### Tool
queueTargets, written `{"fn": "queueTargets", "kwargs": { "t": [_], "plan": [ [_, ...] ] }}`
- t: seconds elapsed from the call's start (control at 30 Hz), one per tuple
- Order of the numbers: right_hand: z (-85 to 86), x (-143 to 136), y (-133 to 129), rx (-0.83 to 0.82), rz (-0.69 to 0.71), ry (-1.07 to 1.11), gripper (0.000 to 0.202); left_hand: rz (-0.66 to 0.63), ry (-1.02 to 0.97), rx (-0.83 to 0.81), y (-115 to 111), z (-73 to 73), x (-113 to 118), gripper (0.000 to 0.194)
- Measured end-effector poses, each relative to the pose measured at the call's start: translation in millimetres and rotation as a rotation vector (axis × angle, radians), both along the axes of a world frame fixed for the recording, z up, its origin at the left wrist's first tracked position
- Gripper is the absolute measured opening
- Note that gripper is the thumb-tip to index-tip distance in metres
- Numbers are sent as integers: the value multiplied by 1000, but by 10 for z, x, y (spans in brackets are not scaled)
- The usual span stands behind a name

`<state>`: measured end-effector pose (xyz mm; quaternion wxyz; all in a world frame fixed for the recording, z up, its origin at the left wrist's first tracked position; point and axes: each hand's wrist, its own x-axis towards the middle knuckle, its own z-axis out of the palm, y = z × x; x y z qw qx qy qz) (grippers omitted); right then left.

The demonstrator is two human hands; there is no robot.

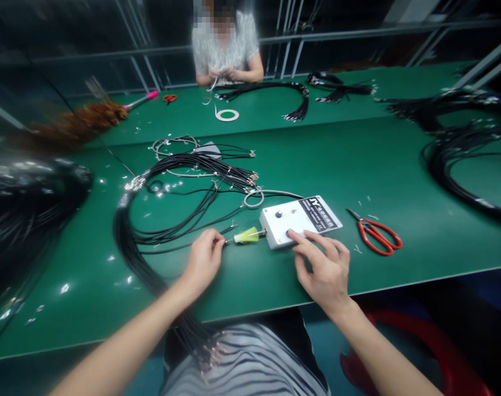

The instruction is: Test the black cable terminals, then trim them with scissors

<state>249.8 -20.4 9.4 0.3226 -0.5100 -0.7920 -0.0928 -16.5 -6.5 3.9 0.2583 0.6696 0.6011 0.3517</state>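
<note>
My left hand [205, 256] pinches the end of a black cable [163, 252], its tip just left of a yellow-green cone [247, 236]. The cone sits on a thin shaft at the left side of a white box [287, 220] with a black label and a knob. On the box's front part rest fingertips of my right hand [325, 264], its fingers spread and holding nothing. A thick bundle of black cables [124, 231] curves from the table over its front edge to my lap.
Red-handled cutters [378, 235] lie right of the box. Other black cable bundles [444, 170] are at the right and far left. Across the green table [337, 159], a person [228, 49] handles white tape near a tape roll [227, 115].
</note>
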Motion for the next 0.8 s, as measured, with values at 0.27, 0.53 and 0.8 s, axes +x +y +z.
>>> {"fn": "queueTargets", "kwargs": {
  "t": [0.27, 0.53, 0.8],
  "plan": [
    [15, -157, -154, 12, 116, 181, 35, 20, -78, 84, 274, 55, -140, 28],
    [-218, -211, -368, -172, 248, 206, 31, -65, 557, 84, 252, 67, -448, 19],
    [-313, -214, -310, -189, 220, 227, 29, 310, 478, 226, 859, 111, -924, 11]
  ]
}}
